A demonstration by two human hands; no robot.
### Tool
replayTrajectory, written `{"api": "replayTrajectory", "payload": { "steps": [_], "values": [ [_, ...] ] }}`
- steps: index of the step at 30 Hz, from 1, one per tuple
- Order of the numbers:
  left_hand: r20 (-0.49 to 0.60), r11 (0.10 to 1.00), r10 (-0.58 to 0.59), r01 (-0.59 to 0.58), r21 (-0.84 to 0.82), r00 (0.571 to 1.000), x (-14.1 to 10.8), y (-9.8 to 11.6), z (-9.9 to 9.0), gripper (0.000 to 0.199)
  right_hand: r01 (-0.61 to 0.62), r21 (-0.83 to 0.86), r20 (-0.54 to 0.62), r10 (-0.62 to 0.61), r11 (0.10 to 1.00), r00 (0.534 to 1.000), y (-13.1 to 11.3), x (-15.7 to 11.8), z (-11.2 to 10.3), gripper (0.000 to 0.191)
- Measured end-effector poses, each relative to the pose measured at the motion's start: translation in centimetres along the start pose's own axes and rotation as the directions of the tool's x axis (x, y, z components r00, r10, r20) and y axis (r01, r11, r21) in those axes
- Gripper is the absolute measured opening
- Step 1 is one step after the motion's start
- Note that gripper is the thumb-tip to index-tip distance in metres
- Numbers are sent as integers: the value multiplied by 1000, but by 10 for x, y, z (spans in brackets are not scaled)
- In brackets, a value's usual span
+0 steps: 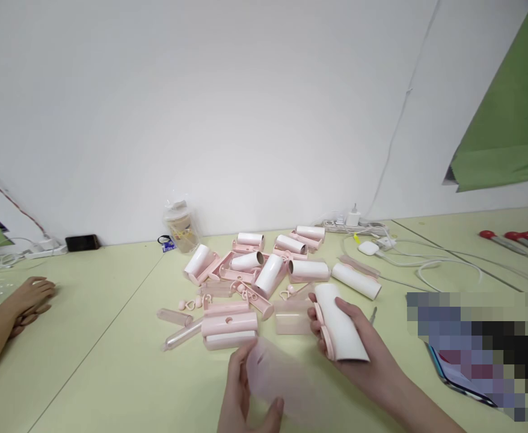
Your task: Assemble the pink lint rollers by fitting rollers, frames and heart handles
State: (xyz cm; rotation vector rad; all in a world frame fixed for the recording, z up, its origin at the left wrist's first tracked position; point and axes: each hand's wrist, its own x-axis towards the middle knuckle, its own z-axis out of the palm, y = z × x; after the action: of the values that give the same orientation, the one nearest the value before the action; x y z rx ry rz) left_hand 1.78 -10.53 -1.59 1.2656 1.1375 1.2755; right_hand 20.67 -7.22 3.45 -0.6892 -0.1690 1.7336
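Observation:
My right hand [358,337] is wrapped round a white roll [341,319] with a pink plastic part along its left side. At the bottom centre, my left hand [250,391] grips a translucent, pale pinkish cover [282,379] between thumb and fingers; its lower right part is blurred. Just beyond my left hand lies a pink holder [229,325] with a white roll under it. A clear pinkish cover [291,317] lies flat between the two hands. Behind them is a pile of white rolls [269,274] and pink holders [264,305].
Another person's hands [32,300] rest at the left. A bagged cup [180,228] stands by the wall. White cables [426,264] and a charger [368,248] lie at the right, with a phone [462,382] nearer. Several red-handled tools [512,236] are at the far right.

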Motion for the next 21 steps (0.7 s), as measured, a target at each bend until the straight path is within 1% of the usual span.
{"api": "replayTrajectory", "payload": {
  "steps": [2,5,7,9,10,12,14,15,16,18,19,21],
  "values": [
    [36,994,-27,23,106,999,-5,-12,-10,55,27,-69,25,-25,997,999,-1,-3,1,27],
    [60,934,-19,-4,357,998,-3,-16,-20,52,0,-183,18,4,983,1000,3,-8,2,25],
    [54,882,32,-54,468,998,-1,-12,-22,60,-23,-260,15,27,965,1000,7,-10,1,26],
    [33,849,108,-110,517,994,-1,-4,-19,67,-26,-297,41,40,955,998,10,-10,0,27],
    [17,840,150,-137,524,989,-1,1,-16,65,-30,-294,59,50,955,997,11,-10,0,28],
    [-16,851,198,-164,498,980,1,12,-7,52,-41,-261,99,69,964,993,12,-9,-1,30],
    [-1,899,164,-149,411,986,9,23,5,43,-52,-237,109,80,970,991,13,-9,-2,31],
    [40,925,120,-127,358,992,16,29,12,43,-50,-240,93,74,970,993,13,-8,-1,29],
    [109,944,79,-110,310,991,24,34,20,44,-49,-253,62,67,966,996,13,-8,-1,28],
    [254,965,16,-81,249,967,43,41,36,43,-57,-285,-9,57,957,998,15,-8,0,27],
    [300,974,-21,-48,220,954,51,44,44,41,-60,-301,-29,53,952,998,16,-8,1,27],
    [351,989,-119,81,123,929,64,47,58,40,-72,-328,-45,61,942,997,18,-8,2,30]
  ]
}}
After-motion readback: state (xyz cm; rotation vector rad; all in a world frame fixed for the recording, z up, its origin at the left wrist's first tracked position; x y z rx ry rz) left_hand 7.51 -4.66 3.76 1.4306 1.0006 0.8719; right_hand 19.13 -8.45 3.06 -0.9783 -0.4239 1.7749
